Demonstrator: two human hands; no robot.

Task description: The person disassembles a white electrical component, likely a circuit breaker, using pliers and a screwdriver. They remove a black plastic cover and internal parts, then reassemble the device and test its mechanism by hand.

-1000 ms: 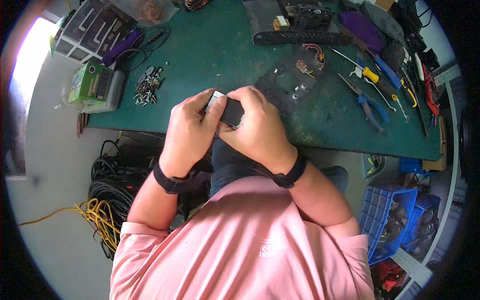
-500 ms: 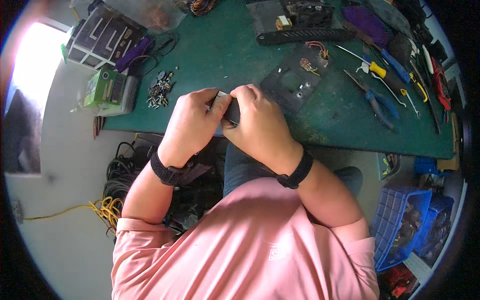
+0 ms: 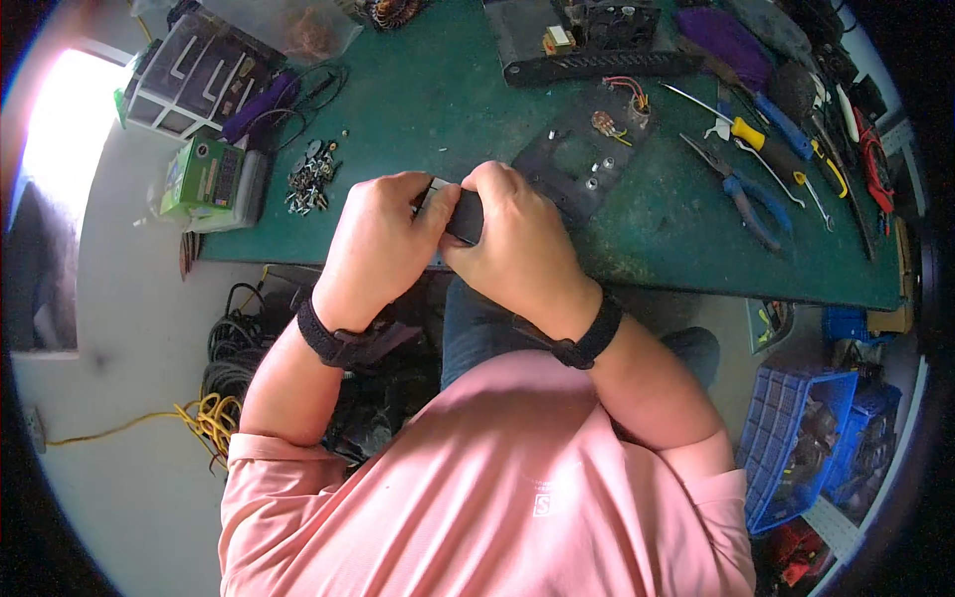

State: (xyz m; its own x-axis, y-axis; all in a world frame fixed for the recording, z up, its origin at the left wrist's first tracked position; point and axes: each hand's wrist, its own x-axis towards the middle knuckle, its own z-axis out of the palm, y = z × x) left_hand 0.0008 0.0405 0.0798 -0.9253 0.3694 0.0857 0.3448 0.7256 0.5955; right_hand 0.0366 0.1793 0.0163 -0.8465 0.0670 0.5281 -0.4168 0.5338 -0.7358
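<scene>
Between my hands, over the near edge of the bench, is a small dark box-like piece (image 3: 467, 218) with a pale strip at its upper left. My left hand (image 3: 385, 235) is closed on its left side, the thumb along the pale strip. My right hand (image 3: 519, 231) grips its right side, thumb below and fingers curled over the top. Fingers hide most of the piece, so its exact kind does not show. A dark flat panel (image 3: 571, 192) with wires and small metal parts lies just beyond my right hand. Loose screws (image 3: 313, 179) are heaped left of my left hand.
The green bench (image 3: 418, 95) carries blue-handled pliers (image 3: 741, 197), a yellow-handled screwdriver (image 3: 748, 137) and a black metal chassis (image 3: 597, 68). A drawer cabinet (image 3: 199, 78) and green box (image 3: 204, 177) stand left. Blue crates (image 3: 796, 448) sit below right; cables (image 3: 234, 338) hang below left.
The dark piece has turned slightly in my fingers, so more of its flat face shows. Both hands keep their grip, and the whole view has shifted a little.
</scene>
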